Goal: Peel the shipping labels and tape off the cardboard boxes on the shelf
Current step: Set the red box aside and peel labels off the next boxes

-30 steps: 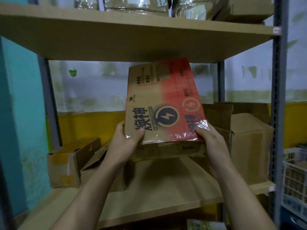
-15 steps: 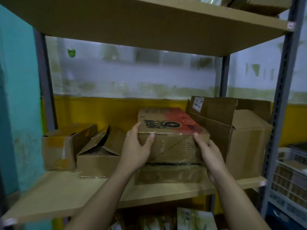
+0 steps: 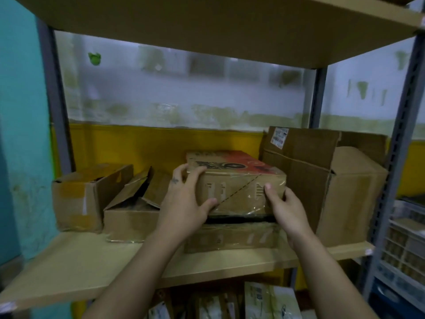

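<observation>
The red-topped box [image 3: 234,180] sat on a flat box [image 3: 230,238] mid-shelf, both my hands clasping its front: left hand [image 3: 186,201] at 1 corner, right hand [image 3: 285,208] at the other. I judged peeling came next, needing a tape edge. 1 second earlier I held it raised, tilted.

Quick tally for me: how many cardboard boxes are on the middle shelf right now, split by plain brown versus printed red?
Plain brown cardboard boxes: 4, namely far-left open box, crumpled open-flap box, flat box under the held one, tall right-hand box
Red-printed cardboard box: 1, held by the left hand and right hand
Total: 5
</observation>
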Demonstrator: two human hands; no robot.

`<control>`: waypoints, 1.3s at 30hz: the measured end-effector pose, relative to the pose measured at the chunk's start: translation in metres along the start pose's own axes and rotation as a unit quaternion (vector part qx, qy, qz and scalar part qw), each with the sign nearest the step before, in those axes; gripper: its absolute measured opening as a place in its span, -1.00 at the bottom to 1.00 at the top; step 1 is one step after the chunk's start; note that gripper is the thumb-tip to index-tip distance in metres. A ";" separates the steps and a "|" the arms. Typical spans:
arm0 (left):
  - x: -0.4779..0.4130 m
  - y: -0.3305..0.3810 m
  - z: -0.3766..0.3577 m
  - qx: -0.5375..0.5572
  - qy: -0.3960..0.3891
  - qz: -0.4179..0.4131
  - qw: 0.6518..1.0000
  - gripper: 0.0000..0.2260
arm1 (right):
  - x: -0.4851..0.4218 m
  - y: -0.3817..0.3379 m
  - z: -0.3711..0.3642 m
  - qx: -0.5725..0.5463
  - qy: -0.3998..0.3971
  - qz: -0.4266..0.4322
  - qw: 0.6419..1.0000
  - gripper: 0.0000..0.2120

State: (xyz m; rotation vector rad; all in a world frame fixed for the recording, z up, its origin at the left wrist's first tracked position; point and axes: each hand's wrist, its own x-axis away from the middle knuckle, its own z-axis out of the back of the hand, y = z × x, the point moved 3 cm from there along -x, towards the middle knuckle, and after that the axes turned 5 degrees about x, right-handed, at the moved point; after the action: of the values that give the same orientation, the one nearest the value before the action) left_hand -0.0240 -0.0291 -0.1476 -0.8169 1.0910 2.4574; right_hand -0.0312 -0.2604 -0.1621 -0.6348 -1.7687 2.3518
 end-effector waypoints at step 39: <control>0.009 -0.021 -0.029 -0.085 0.166 -0.093 0.978 -0.03 | 0.003 0.025 0.014 0.119 0.080 0.031 0.989 -0.51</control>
State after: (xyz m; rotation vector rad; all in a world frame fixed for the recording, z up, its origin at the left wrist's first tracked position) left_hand -0.0093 -0.0368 -0.1808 -1.3565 0.8655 2.3317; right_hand -0.0355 -0.2795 -0.1833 -0.8249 -1.3946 2.4252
